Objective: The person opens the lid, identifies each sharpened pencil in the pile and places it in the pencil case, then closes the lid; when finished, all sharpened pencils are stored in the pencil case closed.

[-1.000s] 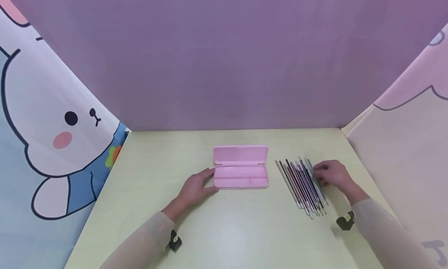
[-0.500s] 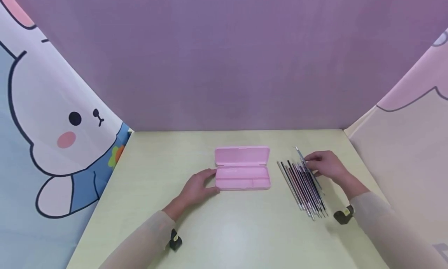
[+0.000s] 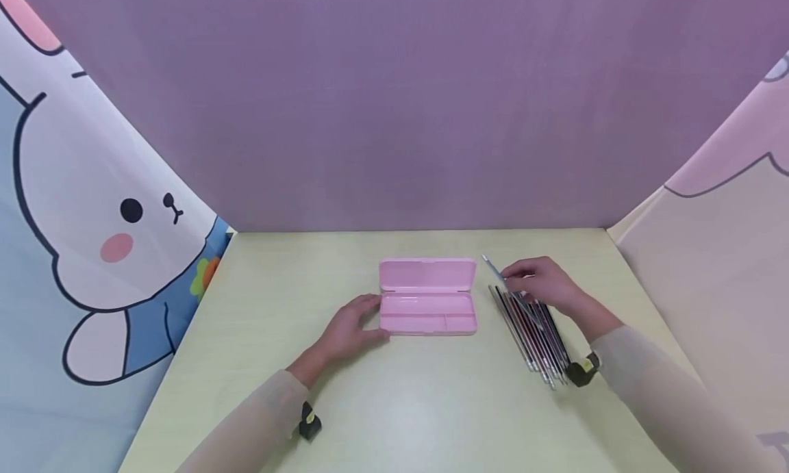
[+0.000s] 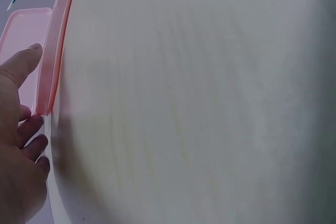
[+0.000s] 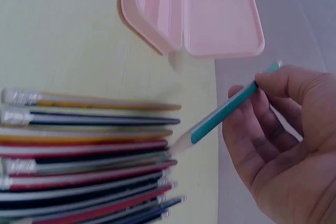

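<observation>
Pencil case (image 3: 428, 296) of smooth, glossy pink plastic lies open near the middle of the pale yellow-green table (image 3: 394, 404), a long rectangle with rounded corners; its lid lies flat on the far side and the tray, split by a thin divider into a long compartment and a short one, faces the person. The table is matte with faint wood grain. Purple fabric closes its far edge, a cartoon rabbit curtain (image 3: 92, 240) its left edge and a pale pink curtain its right, while the near half stays bare between the two sleeved arms. Just right of the case a row of pencils (image 3: 533, 333) lies side by side, slim shafts in red, black, yellow and dark blue, some with metal-banded eraser ends, their tips pointing toward the case. The left hand (image 3: 348, 329) rests at the tray's left end, thumb against the rim, fingers loosely curled on the table just beside the near corner. The right hand (image 3: 542, 285) hovers over the row's far end and pinches one teal-and-white pencil (image 5: 226, 111), tilted, between thumb and fingertips.
</observation>
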Motion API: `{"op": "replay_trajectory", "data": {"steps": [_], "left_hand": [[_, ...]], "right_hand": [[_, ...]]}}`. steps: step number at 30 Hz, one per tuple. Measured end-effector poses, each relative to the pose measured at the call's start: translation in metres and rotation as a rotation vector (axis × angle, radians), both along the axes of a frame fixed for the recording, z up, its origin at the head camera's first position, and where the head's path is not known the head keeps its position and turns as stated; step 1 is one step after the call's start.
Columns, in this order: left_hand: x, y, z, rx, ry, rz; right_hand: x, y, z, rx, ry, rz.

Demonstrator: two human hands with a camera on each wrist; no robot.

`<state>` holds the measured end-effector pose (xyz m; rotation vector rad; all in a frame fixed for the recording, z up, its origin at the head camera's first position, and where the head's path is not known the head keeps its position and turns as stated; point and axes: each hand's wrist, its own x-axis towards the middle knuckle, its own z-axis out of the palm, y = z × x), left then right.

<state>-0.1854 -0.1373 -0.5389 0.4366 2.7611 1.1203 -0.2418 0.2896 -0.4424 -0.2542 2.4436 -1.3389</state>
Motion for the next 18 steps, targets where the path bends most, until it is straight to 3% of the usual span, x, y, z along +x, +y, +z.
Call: {"op": "replay_trajectory", "data": {"steps": [8,18], "left_hand": [[0.000,0.002,0.000,-0.008,0.007,-0.025],[-0.002,0.003,-0.002,-0.011,0.006,-0.001]], "right_hand": [[-0.010,-0.032,-0.005,-0.028,-0.011,0.116],[-0.024,-0.078,-0.011,-0.029,0.005,0.228]]}}
